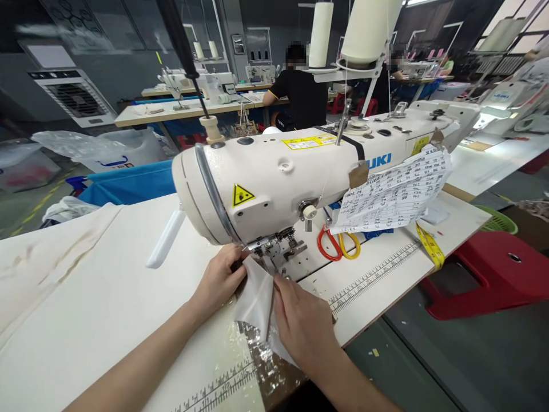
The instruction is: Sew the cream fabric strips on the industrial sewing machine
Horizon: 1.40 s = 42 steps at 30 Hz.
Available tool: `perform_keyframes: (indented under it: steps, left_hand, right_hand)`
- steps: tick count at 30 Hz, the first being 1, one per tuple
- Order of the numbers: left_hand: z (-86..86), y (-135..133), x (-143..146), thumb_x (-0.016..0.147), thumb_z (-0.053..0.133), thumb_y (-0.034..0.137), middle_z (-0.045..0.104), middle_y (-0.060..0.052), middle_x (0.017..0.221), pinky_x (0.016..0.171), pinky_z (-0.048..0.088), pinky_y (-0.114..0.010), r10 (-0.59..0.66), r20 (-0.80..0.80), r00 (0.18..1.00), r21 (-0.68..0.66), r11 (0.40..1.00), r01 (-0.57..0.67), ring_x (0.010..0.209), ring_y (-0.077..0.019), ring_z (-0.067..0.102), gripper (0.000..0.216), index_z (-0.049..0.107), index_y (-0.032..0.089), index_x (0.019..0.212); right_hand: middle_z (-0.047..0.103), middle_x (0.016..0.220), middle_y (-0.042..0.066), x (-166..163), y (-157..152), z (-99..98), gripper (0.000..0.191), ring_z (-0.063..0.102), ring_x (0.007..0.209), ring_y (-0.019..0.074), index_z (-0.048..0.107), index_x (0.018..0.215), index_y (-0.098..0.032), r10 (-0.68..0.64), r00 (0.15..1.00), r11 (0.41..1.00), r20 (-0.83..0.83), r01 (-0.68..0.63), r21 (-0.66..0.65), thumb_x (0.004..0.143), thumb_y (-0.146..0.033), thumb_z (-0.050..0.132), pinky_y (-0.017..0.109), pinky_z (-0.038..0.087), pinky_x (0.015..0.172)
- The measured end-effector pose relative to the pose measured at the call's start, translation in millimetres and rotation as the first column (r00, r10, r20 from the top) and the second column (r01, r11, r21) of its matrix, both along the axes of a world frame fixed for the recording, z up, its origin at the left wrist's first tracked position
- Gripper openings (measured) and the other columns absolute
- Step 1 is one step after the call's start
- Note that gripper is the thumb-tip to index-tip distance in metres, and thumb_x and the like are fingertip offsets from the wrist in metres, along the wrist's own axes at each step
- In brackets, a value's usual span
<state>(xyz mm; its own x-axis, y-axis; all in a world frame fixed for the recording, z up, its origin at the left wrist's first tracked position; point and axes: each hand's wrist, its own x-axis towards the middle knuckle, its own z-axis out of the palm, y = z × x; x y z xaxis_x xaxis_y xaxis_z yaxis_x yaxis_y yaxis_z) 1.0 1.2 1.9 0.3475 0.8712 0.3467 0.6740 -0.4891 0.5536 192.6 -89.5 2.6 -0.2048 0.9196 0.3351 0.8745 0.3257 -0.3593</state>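
Observation:
A small piece of white fabric point(256, 297) lies under the presser foot point(274, 254) of a cream industrial sewing machine point(300, 171). My left hand point(221, 280) pinches the fabric's upper left edge right beside the needle area, fingers closed on it. My right hand point(302, 323) lies on the fabric's right side, fingers pressed down and gripping its edge. Both forearms reach in from the bottom of the view.
Red- and yellow-handled scissors point(337, 243) lie behind the needle plate. A paper sheet of printed figures point(394, 191) is taped to the machine. A yellow tape measure point(431, 246) hangs off the white table point(86, 297). A red stool point(493, 274) stands at right. People sit at machines behind.

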Motion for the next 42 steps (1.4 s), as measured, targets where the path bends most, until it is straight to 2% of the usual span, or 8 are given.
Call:
perform_keyframes:
  steps: [8, 13, 18, 20, 23, 29, 37, 42]
  left_hand:
    - [-1.8, -1, -2, 0.091, 0.047, 0.026, 0.068, -0.005, 0.088, 0.07, 0.051, -0.031, -0.032, -0.051, 0.998, 0.113, 0.993, 0.038, 0.083, -0.0204, 0.064, 0.019, 0.065, 0.02, 0.087]
    - [0.7, -1, -3, 0.094, 0.043, 0.014, 0.071, -0.007, 0.095, 0.076, 0.054, -0.035, -0.179, -0.189, 0.965, 0.299, 0.926, 0.23, 0.086, -0.0207, 0.062, 0.025, 0.067, 0.02, 0.095]
    - [15.4, -10, -4, 0.092, 0.041, 0.008, 0.067, -0.011, 0.106, 0.081, 0.057, -0.036, -0.274, -0.337, 0.901, 0.245, 0.899, 0.364, 0.096, -0.0225, 0.061, 0.033, 0.068, 0.018, 0.107]
    - [20.1, -16, -1, 0.09, 0.04, 0.007, 0.065, -0.012, 0.11, 0.083, 0.057, -0.039, -0.263, -0.387, 0.884, 0.207, 0.909, 0.362, 0.099, -0.0244, 0.059, 0.036, 0.067, 0.018, 0.112]
    - [20.4, -28, 7, 0.089, 0.041, 0.01, 0.064, -0.014, 0.114, 0.086, 0.058, -0.043, -0.19, -0.465, 0.865, 0.204, 0.927, 0.314, 0.105, -0.0286, 0.056, 0.037, 0.067, 0.014, 0.114]
    - [4.9, -48, 24, 0.091, 0.041, 0.013, 0.062, -0.02, 0.12, 0.091, 0.057, -0.05, -0.04, -0.486, 0.873, 0.278, 0.94, 0.198, 0.112, -0.0338, 0.054, 0.038, 0.062, 0.002, 0.12]
    - [1.5, -51, 12, 0.095, 0.038, 0.017, 0.064, -0.012, 0.128, 0.105, 0.051, -0.047, -0.137, -0.335, 0.932, 0.218, 0.951, 0.218, 0.123, -0.027, 0.056, 0.043, 0.06, 0.013, 0.132]
    - [-0.9, -50, 12, 0.095, 0.038, 0.018, 0.065, -0.016, 0.128, 0.102, 0.053, -0.049, -0.119, -0.375, 0.92, 0.249, 0.942, 0.223, 0.122, -0.031, 0.056, 0.043, 0.062, 0.006, 0.128]
  right_hand:
    - [0.077, 0.088, 0.006, -2, 2, -0.4, 0.03, 0.073, 0.067, 0.0181, 0.063, 0.122, -0.012, -0.026, 0.999, 1.0, 0.038, 0.026, 0.012, 0.093, -0.01, 0.055, 0.023, 0.05, 0.051]
    - [0.078, 0.09, 0.009, -6, 1, -4.2, 0.032, 0.073, 0.067, 0.0198, 0.062, 0.123, -0.01, -0.052, 0.997, 0.998, 0.065, 0.049, 0.047, 0.093, -0.008, 0.053, 0.025, 0.052, 0.053]
    - [0.077, 0.093, 0.01, 6, -32, -9.3, 0.032, 0.075, 0.071, 0.0232, 0.059, 0.121, -0.012, -0.018, 0.998, 0.999, -0.054, 0.021, 0.048, 0.094, -0.012, 0.043, 0.03, 0.055, 0.054]
    - [0.077, 0.091, 0.007, 15, -53, -13.5, 0.031, 0.075, 0.069, 0.0216, 0.055, 0.122, -0.016, 0.046, 0.991, 0.999, -0.127, -0.045, 0.008, 0.095, -0.015, 0.041, 0.028, 0.054, 0.053]
    - [0.075, 0.08, 0.004, 25, -77, -20.0, 0.026, 0.073, 0.058, 0.0207, 0.051, 0.121, -0.02, 0.005, 0.99, 1.0, -0.141, -0.004, 0.008, 0.098, -0.017, 0.037, 0.027, 0.052, 0.05]
    - [0.071, 0.069, 0.004, 39, -85, -23.0, 0.026, 0.07, 0.049, 0.0218, 0.051, 0.113, -0.022, -0.088, 0.99, 0.996, -0.113, 0.09, 0.01, 0.105, -0.03, 0.027, 0.027, 0.044, 0.04]
    - [0.072, 0.079, 0.001, 46, -80, -13.5, 0.028, 0.071, 0.057, 0.0181, 0.052, 0.11, -0.026, 0.073, 0.993, 0.997, -0.097, -0.071, 0.024, 0.095, -0.013, 0.033, 0.025, 0.048, 0.046]
    - [0.073, 0.091, 0.005, 48, -76, -11.5, 0.041, 0.072, 0.069, 0.0188, 0.053, 0.123, -0.021, 0.147, 0.989, 0.989, 0.0, -0.147, -0.015, 0.09, -0.007, 0.034, 0.026, 0.051, 0.053]
